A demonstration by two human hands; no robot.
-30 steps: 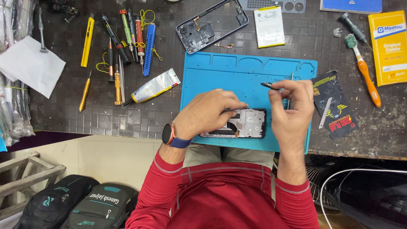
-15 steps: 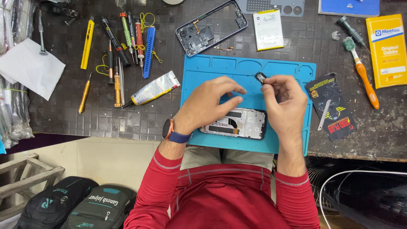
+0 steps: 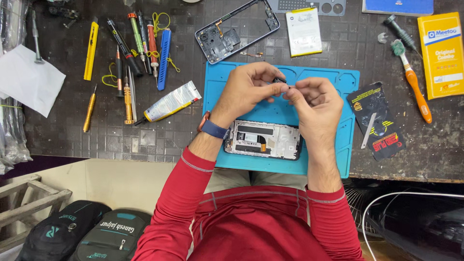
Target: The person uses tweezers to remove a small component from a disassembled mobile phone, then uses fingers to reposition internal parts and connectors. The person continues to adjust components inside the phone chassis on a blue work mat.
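Observation:
An opened phone body [image 3: 263,140] lies on the blue repair mat [image 3: 333,82], its inner boards facing up. Above it, my left hand [image 3: 249,89] and my right hand [image 3: 314,104] meet fingertip to fingertip over the mat. Between the fingers they pinch a small dark part [image 3: 280,81]; what it is cannot be made out. My left wrist carries a blue-banded watch [image 3: 212,128]. Both forearms are in red sleeves.
A phone frame [image 3: 237,30] and a white battery [image 3: 303,31] lie behind the mat. Screwdrivers and tools [image 3: 130,53] and a glue tube [image 3: 169,102] are to the left, a dark packet [image 3: 379,121], an orange-handled brush [image 3: 411,77] and a yellow box [image 3: 442,53] right. Backpacks [image 3: 87,234] sit below the table edge.
My left hand lifted off the phone body and rose to join my right hand over the mat. The thin tool seen earlier in my right hand no longer shows.

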